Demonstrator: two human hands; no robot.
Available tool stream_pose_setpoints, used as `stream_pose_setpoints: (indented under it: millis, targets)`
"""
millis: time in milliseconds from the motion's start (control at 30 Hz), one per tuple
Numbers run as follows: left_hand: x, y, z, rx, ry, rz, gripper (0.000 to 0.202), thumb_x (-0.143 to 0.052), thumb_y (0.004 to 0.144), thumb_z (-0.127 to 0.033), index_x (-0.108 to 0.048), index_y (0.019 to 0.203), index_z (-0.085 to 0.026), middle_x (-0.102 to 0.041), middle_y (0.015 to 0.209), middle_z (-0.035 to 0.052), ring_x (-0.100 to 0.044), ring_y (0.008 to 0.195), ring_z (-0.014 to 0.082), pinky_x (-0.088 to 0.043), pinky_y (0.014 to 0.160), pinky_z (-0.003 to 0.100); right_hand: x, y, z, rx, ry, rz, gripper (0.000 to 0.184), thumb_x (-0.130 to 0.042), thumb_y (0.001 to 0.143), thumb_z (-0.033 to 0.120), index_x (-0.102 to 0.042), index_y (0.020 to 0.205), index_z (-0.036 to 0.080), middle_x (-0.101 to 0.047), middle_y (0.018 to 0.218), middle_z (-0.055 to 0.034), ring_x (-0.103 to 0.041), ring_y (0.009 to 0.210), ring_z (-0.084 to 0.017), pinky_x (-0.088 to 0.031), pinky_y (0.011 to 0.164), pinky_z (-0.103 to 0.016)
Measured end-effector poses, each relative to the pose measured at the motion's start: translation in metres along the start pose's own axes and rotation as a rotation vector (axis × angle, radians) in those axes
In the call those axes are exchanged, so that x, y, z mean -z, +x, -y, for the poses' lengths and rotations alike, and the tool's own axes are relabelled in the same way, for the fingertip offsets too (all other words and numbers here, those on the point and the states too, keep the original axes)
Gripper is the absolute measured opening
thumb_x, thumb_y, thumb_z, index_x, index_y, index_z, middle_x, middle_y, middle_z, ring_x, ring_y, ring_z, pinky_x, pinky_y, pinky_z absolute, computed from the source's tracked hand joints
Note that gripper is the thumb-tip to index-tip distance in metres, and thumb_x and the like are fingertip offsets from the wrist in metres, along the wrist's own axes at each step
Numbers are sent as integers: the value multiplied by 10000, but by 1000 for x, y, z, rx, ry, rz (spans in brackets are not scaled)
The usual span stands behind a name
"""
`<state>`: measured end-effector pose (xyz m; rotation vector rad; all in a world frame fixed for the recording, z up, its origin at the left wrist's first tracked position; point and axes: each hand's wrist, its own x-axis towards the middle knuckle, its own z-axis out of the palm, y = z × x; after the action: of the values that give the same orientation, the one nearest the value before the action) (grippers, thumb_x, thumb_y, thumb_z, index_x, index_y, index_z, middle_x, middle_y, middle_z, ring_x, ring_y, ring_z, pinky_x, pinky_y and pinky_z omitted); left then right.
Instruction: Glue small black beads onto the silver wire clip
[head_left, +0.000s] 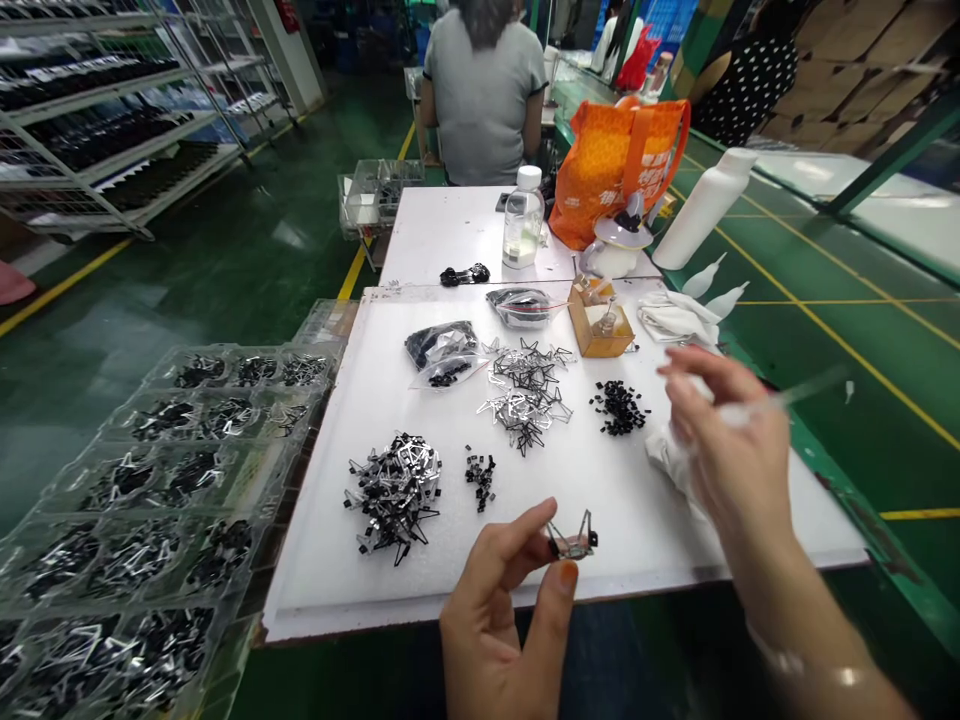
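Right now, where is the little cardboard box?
In the head view, the cardboard box sits on the far right of the white board, just beyond the small black pieces and left of the white cloth.

Light: overhead lamps are flooding everything evenly | Glare: pale streaks are shining off the green floor [187, 330] | Board [615, 530]: glowing bright white | Shadows: lying faint | Edges: shelves [112, 130] are bending outward | Blur: right hand [735, 470] is smearing softly
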<state>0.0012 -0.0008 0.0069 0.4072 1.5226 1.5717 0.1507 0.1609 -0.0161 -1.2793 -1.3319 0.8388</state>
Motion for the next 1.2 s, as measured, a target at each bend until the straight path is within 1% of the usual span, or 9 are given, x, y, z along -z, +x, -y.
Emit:
stream_pose_setpoints:
  millis: [67,167,333,467,633,767,867,967,1200]
  targets:
    - [3,2,0,68,-4,-8,368,-911,765,-525,-874,1068,-319,-761,927,24,-781,932,132,-597,864,115,-4,58,0,117,-206,-13,411,-766,865,506,-759,1174,236,-701,1038,-50,-462,643,-91,-322,565,-237]
    - [6,3,1,77,10,-13,447,-905,749,-581,-867,1090,-295,-774,943,34,-781,983,141,-588,891,109,-19,115,1,130,-324,154,322,-885,743,355,-817,1006,183,-678,773,-28,-500,634,-120,-343,623,-267]
    - [10,5,5,6,66,-71,472,-877,770,-610,-858,1103,-276,-781,970,35,-744,1040,133,-559,973,123,-38,130,-5,240,-423,170,173,-793,851,326,-809,822,156,-726,785,-62,-566,693,-161,-344,696,-294]
    - [12,6,7,-7,30,-87,445,-896,757,-586,-861,1080,-283,-764,975,23,-720,1029,124,-551,967,126,-33,121,-4,326,-398,116,136,-802,847,285,-797,799,158,-723,773,-62,-564,689,-155,-339,712,-295]
    - [9,4,3,-10,28,-86,350,-897,770,-538,-866,1040,-317,-752,981,9,-702,1035,137,-546,986,166,-10,70,24,429,-152,-179,291,-678,972,430,-768,968,153,-708,882,-100,-567,715,-134,-398,702,-288]
    - [5,5,1,-69,22,-61,229,-890,790,-483,-870,971,-344,-709,879,1,-669,962,144,-534,969,203,7,-1,53,187,352,25,193,-813,871,330,-710,791,187,-541,678,-27,-433,531,-89,-235,432,-239]
    - [3,5,2,-118,22,-42,183,-876,819,-452,-865,974,-356,-700,850,-12,-652,920,134,-494,1036,230,13,-37,59,89,297,94,253,-782,893,425,-713,773,214,-489,641,-12,-455,550,-86,-466,555,-233]
    - [2,4,4,-142,12,-27,149,-866,839,-420,-862,981,-373,-711,867,-22,-660,942,132,-472,1051,227,15,-46,53,51,258,95,260,-795,879,437,-719,758,220,-525,655,-12,-425,537,-67,-567,755,-265]
    - [1,2,0,-98,16,-33,142,-874,822,-424,-865,959,-385,-710,872,-30,-660,955,129,-461,1058,218,16,-41,53,64,263,118,265,-785,886,435,-713,753,217,-513,625,-24,-535,595,-100,-486,572,-207]
